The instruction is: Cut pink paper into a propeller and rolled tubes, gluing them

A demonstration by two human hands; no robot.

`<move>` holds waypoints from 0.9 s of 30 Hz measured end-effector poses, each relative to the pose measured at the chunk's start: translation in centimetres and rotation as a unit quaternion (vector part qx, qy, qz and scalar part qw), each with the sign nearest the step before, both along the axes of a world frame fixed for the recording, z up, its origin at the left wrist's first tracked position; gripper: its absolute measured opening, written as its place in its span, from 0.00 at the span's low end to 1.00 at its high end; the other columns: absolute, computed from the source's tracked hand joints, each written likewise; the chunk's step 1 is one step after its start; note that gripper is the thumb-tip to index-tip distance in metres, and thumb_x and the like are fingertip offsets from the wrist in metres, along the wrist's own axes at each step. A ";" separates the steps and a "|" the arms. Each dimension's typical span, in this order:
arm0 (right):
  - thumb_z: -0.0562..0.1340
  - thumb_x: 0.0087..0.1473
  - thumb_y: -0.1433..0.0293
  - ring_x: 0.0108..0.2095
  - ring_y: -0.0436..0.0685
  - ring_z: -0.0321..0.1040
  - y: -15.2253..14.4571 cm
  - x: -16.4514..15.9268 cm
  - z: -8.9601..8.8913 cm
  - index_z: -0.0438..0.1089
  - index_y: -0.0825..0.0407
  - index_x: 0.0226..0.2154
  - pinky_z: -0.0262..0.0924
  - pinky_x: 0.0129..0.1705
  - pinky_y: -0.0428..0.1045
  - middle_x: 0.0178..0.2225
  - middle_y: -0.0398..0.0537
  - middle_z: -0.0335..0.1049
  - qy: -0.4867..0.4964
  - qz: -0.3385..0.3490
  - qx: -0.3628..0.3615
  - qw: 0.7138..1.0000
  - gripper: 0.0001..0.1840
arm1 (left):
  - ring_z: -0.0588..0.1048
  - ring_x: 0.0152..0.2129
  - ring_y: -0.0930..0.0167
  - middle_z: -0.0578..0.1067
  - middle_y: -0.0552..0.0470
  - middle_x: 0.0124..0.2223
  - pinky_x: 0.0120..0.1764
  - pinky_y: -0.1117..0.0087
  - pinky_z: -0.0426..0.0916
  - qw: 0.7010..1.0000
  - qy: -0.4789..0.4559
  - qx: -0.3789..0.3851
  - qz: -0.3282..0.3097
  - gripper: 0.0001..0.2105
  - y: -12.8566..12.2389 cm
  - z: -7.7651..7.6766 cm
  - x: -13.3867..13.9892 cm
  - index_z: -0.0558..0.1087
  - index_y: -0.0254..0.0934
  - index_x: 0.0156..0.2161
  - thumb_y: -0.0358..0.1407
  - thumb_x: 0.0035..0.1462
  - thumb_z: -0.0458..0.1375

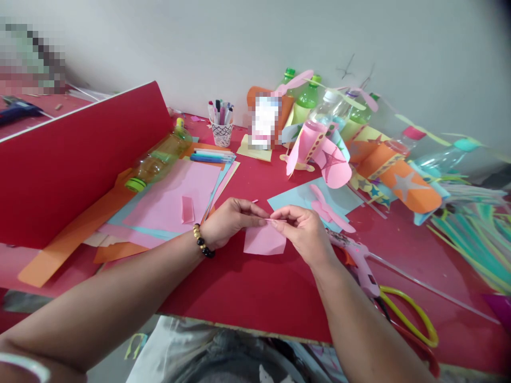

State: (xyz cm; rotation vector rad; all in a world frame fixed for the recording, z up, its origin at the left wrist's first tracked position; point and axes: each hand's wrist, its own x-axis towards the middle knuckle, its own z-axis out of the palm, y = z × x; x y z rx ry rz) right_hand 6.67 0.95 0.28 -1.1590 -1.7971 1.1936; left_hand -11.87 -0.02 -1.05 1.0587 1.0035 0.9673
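Observation:
Between my two hands is a small pink sheet of paper, pinched along its far edge, where a narrow strip looks folded or rolled. My left hand, below a wrist with a black and gold bead bracelet, grips the edge with thumb and fingertips. From the other side my right hand pinches the same edge close by. A pink propeller-shaped cutout lies beyond my right hand on light blue paper. A small folded pink piece rests on the stacked sheets left of my hands.
Right of me lie a pink glue gun and yellow-handled scissors. Bottle airplanes, one pink, one orange, crowd the back right. A clear bottle lies by a red panel. A pen cup stands behind.

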 end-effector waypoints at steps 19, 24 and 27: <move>0.61 0.49 0.62 0.21 0.48 0.57 0.0 0.2 -0.1 0.72 0.53 0.28 0.52 0.24 0.45 0.22 0.42 0.67 -0.072 -0.004 0.002 0.997 0.12 | 0.72 0.26 0.72 0.76 0.50 0.28 0.31 0.72 0.65 0.993 0.109 0.037 -0.005 0.13 0.0 -0.2 0.0 0.75 0.32 0.30 0.41 0.42 0.64; 0.61 0.49 0.60 0.22 0.49 0.59 0.0 0.2 -0.2 0.72 0.53 0.28 0.53 0.24 0.45 0.22 0.43 0.68 -0.081 -0.003 0.004 0.997 0.13 | 0.72 0.27 0.71 0.76 0.49 0.29 0.32 0.71 0.65 0.992 0.116 0.047 -0.010 0.13 0.0 -0.2 -0.1 0.75 0.32 0.31 0.41 0.44 0.63; 0.60 0.50 0.60 0.22 0.49 0.59 0.0 0.3 0.0 0.72 0.54 0.28 0.53 0.24 0.45 0.23 0.43 0.69 -0.082 0.000 0.005 0.997 0.13 | 0.72 0.27 0.71 0.76 0.49 0.29 0.33 0.71 0.65 0.992 0.118 0.053 -0.015 0.12 0.0 -0.3 -0.2 0.75 0.32 0.31 0.41 0.45 0.62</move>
